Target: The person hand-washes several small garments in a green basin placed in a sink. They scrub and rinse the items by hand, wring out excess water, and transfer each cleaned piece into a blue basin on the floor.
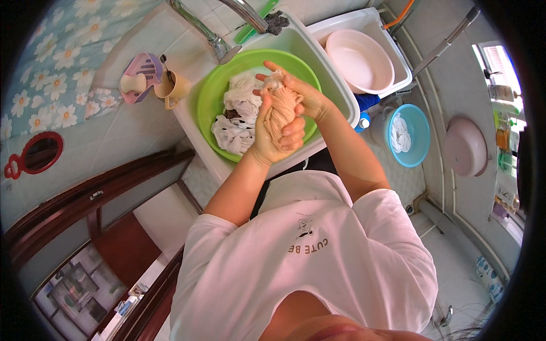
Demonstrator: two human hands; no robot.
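A twisted, wet peach-coloured cloth (280, 108) is held up over a green plastic basin (204, 100). My left hand (277, 138) is wrapped around its lower part, with the fingers curled over it. At the upper end, my right hand (309, 96) has its thumb on the near side of the cloth, while its other fingers stick out, spread, behind it. White wet clothes (241, 96), some with dark patches, lie in the basin below and to the left. The basin rests in a white sink (347, 102); the cloth covers part of its inside.
A chrome faucet (222, 47) rises behind the basin. A green brush (251, 27) and a dark scrubber (276, 22) lie at the back edge. At left are a soap dish (147, 70) and a yellow mug (175, 89); at right, a pink basin (360, 59) and a blue bucket (420, 136).
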